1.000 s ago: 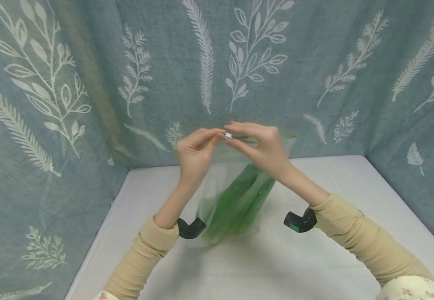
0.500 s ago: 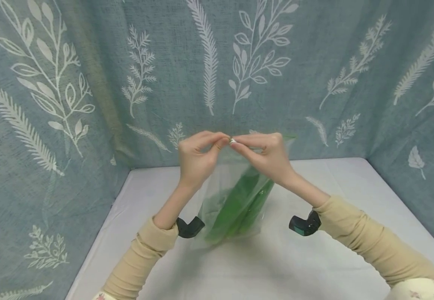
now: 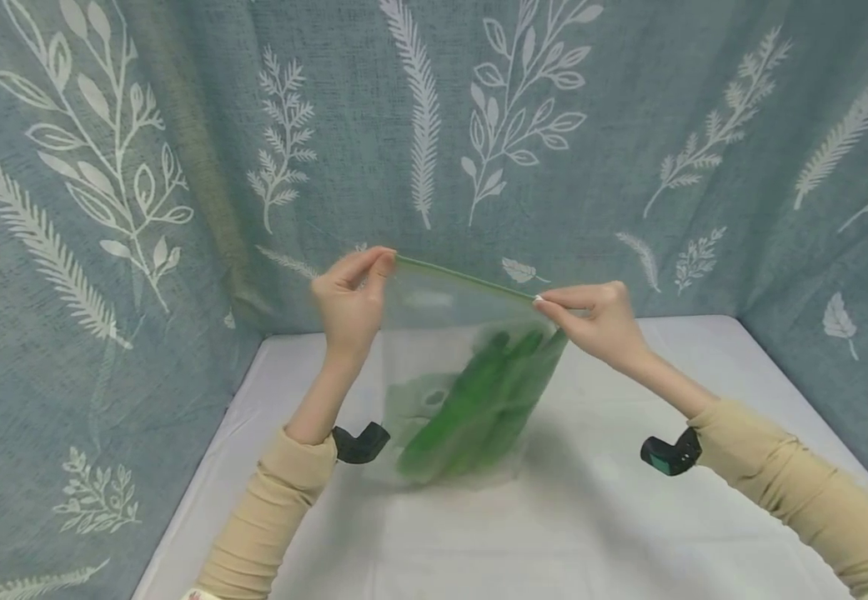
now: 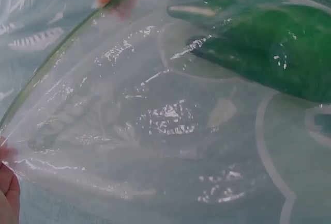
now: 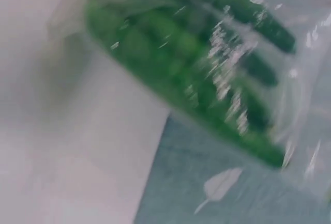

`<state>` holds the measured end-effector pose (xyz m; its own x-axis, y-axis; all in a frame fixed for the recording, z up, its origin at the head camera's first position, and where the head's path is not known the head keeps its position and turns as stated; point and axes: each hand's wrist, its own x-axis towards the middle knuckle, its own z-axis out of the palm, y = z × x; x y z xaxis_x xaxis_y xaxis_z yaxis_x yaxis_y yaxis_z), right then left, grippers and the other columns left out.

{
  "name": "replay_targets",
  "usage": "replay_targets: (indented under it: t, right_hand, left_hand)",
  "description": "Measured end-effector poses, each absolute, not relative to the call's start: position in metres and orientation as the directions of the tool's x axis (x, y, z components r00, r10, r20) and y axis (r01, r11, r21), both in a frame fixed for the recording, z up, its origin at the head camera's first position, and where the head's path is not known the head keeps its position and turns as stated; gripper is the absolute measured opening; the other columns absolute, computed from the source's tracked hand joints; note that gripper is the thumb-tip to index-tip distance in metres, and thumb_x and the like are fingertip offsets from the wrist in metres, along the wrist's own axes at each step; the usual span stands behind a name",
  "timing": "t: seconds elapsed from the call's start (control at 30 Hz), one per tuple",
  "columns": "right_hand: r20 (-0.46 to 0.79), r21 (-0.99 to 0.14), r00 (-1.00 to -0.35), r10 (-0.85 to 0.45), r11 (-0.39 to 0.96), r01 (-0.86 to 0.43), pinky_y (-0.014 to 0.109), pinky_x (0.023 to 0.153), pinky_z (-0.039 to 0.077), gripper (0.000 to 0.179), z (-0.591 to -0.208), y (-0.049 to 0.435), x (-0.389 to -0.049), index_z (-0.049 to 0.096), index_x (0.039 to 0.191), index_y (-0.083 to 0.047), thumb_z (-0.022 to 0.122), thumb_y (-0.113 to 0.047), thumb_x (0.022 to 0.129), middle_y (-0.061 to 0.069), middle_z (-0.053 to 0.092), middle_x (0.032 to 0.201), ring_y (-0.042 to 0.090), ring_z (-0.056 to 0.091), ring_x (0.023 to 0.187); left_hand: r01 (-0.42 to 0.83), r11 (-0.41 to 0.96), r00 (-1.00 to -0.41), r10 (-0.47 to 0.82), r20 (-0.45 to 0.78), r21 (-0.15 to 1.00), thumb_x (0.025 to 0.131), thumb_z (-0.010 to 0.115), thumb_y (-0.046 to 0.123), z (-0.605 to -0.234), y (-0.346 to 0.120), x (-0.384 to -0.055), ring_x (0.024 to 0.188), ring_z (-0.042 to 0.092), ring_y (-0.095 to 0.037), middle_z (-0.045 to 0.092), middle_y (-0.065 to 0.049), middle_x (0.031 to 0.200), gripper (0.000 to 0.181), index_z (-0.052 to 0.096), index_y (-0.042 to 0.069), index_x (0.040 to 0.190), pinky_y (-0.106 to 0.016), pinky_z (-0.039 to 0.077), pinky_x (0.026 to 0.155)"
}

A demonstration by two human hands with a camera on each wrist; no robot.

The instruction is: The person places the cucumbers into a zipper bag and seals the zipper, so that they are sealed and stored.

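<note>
A clear plastic zip bag hangs upright between my hands, its lower end at the tabletop. Several long green cucumbers lie slanted inside, blurred by the plastic; their tapered ends show in the left wrist view. My left hand pinches the left end of the green zip strip along the bag's top. Farther right and lower, my right hand pinches the strip at a small white slider between thumb and fingertips. Between both hands the strip runs taut. The right wrist view shows the cucumbers close up.
A white-covered table lies under the bag. Blue-green curtains with white leaf prints stand behind it and at both sides. Dark wrist cameras jut inward from both sleeves.
My hands met near the bag's top middle; now they are apart. My right hand has travelled right along the strip with the slider, and my left hand has shifted left and slightly up.
</note>
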<state>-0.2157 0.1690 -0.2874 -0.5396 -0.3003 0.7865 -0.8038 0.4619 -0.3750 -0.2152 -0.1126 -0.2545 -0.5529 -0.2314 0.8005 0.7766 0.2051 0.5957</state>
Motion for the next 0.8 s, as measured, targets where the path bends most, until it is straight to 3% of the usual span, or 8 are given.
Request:
replay_targets:
  t: [0.13, 0.23, 0.37, 0.47, 0.6, 0.67, 0.73, 0.8]
  right_hand:
    - [0.766, -0.401, -0.593, -0.247, 0.537, -0.742, 0.002, 0.074, 0.049, 0.013, -0.297, 0.194, -0.213, 0.075, 0.091, 0.001, 0.072, 0.002, 0.079, 0.015, 0.074, 0.085, 0.021, 0.073, 0.076]
    - [0.752, -0.438, -0.633, -0.185, 0.578, -0.688, 0.000, 0.073, 0.047, 0.013, -0.304, 0.210, -0.208, 0.075, 0.092, 0.001, 0.072, 0.001, 0.079, 0.016, 0.074, 0.087, 0.002, 0.071, 0.079]
    - [0.762, -0.467, -0.638, -0.113, 0.588, -0.661, -0.001, 0.070, 0.046, 0.013, -0.307, 0.220, -0.194, 0.075, 0.092, 0.002, 0.071, 0.003, 0.079, 0.019, 0.073, 0.086, -0.021, 0.059, 0.081]
    - [0.790, -0.476, -0.611, -0.052, 0.576, -0.665, 0.001, 0.070, 0.046, 0.014, -0.306, 0.223, -0.176, 0.074, 0.091, 0.004, 0.071, 0.007, 0.078, -0.007, 0.075, 0.088, -0.022, 0.056, 0.080]
    - [0.839, -0.495, -0.544, 0.009, 0.426, -0.757, 0.005, 0.073, 0.048, 0.008, -0.300, 0.222, -0.148, 0.069, 0.087, 0.011, 0.068, 0.006, 0.081, -0.027, 0.066, 0.090, -0.010, 0.062, 0.080]
    - [0.866, -0.492, -0.496, 0.059, 0.276, -0.826, 0.007, 0.074, 0.051, 0.011, -0.295, 0.217, -0.134, 0.066, 0.086, 0.015, 0.066, 0.005, 0.084, -0.018, 0.070, 0.089, -0.004, 0.065, 0.079]
    - [0.880, -0.471, -0.457, 0.131, 0.109, -0.875, 0.010, 0.072, 0.053, 0.016, -0.288, 0.212, -0.123, 0.064, 0.085, 0.018, 0.064, 0.002, 0.087, -0.006, 0.072, 0.086, 0.002, 0.067, 0.076]
    - [0.870, -0.454, -0.453, 0.195, -0.042, -0.890, 0.013, 0.067, 0.054, 0.012, -0.279, 0.207, -0.117, 0.064, 0.086, 0.020, 0.061, 0.008, 0.086, 0.002, 0.073, 0.083, 0.007, 0.066, 0.069]
  left_hand:
    - [0.771, 0.232, -0.533, -0.276, 0.800, 0.594, 0.082, 0.070, -0.002, -0.256, -0.122, -0.220, 0.069, 0.062, 0.008, 0.066, -0.030, 0.075, 0.012, 0.070, -0.014, 0.083, -0.019, 0.057, 0.077]
    - [0.740, 0.238, -0.553, -0.317, 0.770, 0.629, 0.081, 0.071, -0.001, -0.258, -0.127, -0.220, 0.068, 0.062, 0.008, 0.071, -0.007, 0.070, 0.012, 0.071, -0.013, 0.084, -0.013, 0.055, 0.071]
    - [0.740, 0.200, -0.585, -0.279, 0.761, 0.642, 0.081, 0.072, 0.002, -0.257, -0.128, -0.209, 0.068, 0.063, 0.005, 0.066, 0.024, 0.071, 0.015, 0.071, -0.013, 0.085, -0.013, 0.055, 0.069]
    - [0.768, 0.120, -0.602, -0.202, 0.773, 0.629, 0.081, 0.074, 0.010, -0.252, -0.128, -0.194, 0.069, 0.066, 0.001, 0.068, 0.023, 0.074, 0.021, 0.072, -0.011, 0.084, -0.017, 0.057, 0.069]
    - [0.774, -0.022, -0.632, -0.084, 0.770, 0.633, 0.080, 0.075, 0.019, -0.242, -0.134, -0.167, 0.072, 0.068, -0.004, 0.072, 0.015, 0.078, 0.009, 0.077, 0.011, 0.084, -0.020, 0.058, 0.070]
    - [0.771, -0.087, -0.635, -0.047, 0.771, 0.631, 0.080, 0.075, 0.020, -0.237, -0.137, -0.154, 0.071, 0.066, -0.005, 0.073, 0.012, 0.079, 0.006, 0.076, 0.022, 0.085, -0.020, 0.057, 0.068]
    - [0.767, -0.146, -0.634, -0.019, 0.773, 0.625, 0.081, 0.074, 0.016, -0.233, -0.139, -0.145, 0.071, 0.065, -0.005, 0.073, 0.011, 0.079, 0.008, 0.076, 0.022, 0.085, -0.018, 0.055, 0.066]
    - [0.745, -0.209, -0.648, -0.001, 0.762, 0.633, 0.081, 0.074, 0.015, -0.231, -0.140, -0.141, 0.071, 0.064, -0.005, 0.073, 0.010, 0.079, 0.008, 0.076, 0.020, 0.086, -0.018, 0.054, 0.065]
